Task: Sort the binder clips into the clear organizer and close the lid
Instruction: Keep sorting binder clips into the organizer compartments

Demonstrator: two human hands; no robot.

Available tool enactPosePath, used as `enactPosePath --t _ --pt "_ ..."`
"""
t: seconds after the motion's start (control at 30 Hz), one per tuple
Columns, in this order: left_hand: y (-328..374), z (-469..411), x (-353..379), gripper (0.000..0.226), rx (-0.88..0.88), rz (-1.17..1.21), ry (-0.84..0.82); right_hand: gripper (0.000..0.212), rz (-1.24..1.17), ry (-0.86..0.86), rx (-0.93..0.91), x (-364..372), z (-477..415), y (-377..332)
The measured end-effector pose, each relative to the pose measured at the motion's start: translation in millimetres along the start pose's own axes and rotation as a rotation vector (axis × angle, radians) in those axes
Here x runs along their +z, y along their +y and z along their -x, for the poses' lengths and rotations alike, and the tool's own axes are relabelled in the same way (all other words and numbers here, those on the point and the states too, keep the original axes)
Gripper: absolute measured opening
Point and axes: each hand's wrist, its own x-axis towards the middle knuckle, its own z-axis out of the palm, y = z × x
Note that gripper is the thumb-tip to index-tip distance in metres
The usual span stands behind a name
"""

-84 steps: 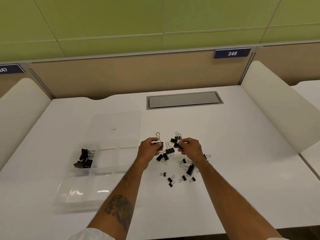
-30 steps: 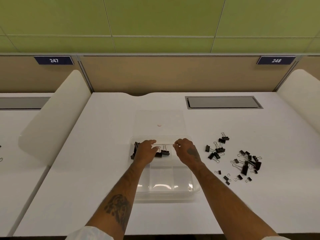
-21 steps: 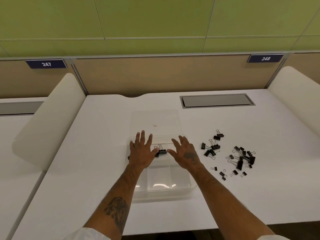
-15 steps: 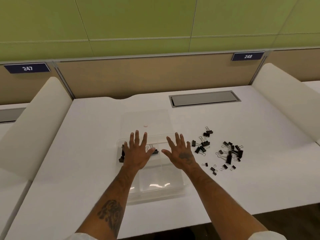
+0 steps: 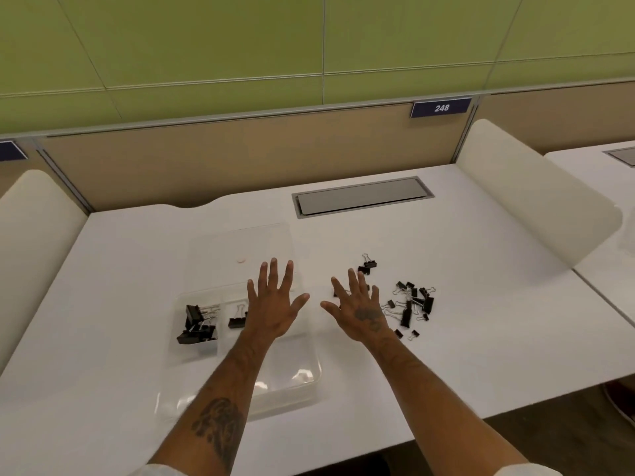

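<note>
A white table (image 5: 481, 304) carries all items. At the far left, a cream divider panel (image 5: 31, 242) borders the work area. The clear organizer (image 5: 192, 383) lies left of centre with its lid (image 5: 240, 249) folded fully back and flat on the table behind the tray; a small pale mark shows on the lid. The rear-left compartment contains a cluster of large black binder clips (image 5: 197, 325), heaped against one another. The adjacent rear compartment holds a single medium clip (image 5: 237, 319), partly covered by the left wrist. The front compartments show only glare. The left hand (image 5: 273, 305) is held palm down over the rear right portion of the tray, fingers spread and extended, grasping nothing; whether it touches the tray cannot be determined. The right hand (image 5: 360, 312) is held palm down over the table just right of the organizer, likewise spread and empty. Both forearms bear tattoos. Beyond the right fingertips lie two clips (image 5: 367, 266), apart from the rest. To the right of that hand, a loose pile of unsorted clips (image 5: 412, 304) of mixed sizes rests on the table, with two small ones nearest the wrist. A grey cable hatch (image 5: 362, 198) is recessed at the rear. A second divider panel (image 5: 536, 197) stands at the right, beneath a plate marked 248 (image 5: 441, 107).
</note>
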Motion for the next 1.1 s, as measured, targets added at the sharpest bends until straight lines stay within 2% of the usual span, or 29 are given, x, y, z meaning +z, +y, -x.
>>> enactPosePath --t 0.07,0.1,0.23,0.4,0.53,0.7,0.83,1.0,1.1 --pt "22.5 -7.3 5.1 0.092 0.013 0.008 0.002 0.114 0.005 -0.003 0.010 -4.8 -0.6 22.0" --pt "34.7 -11.2 8.4 0.090 0.017 0.019 0.000 0.112 -0.001 -0.017 0.018 -7.6 -1.1 34.1" --pt "83.9 -23.3 25.6 0.081 0.034 0.056 -0.004 0.071 0.035 -0.081 0.063 -14.6 -2.1 83.0" --pt "140.6 -29.9 52.1 0.080 0.050 0.044 -0.061 0.057 -0.022 -0.049 0.138 -14.2 7.2 140.9" --pt "174.4 -33.5 72.7 0.074 0.096 -0.007 -0.068 0.053 -0.099 -0.015 0.196 -16.8 16.3 176.3" --pt "205.1 -30.5 87.2 0.060 0.103 0.006 -0.145 0.051 -0.156 -0.070 0.217 -15.3 18.7 204.6" --pt "218.3 -28.8 93.5 0.061 0.089 -0.036 -0.215 0.048 -0.201 -0.104 0.203 -16.3 15.4 211.3" --pt "228.9 -29.7 96.5 0.058 0.065 -0.078 -0.223 0.055 -0.242 -0.079 0.184 -17.3 15.4 212.3" --pt "233.4 -30.5 96.2 0.048 0.055 -0.070 -0.231 0.045 -0.286 -0.027 0.190 -20.4 16.4 214.2"
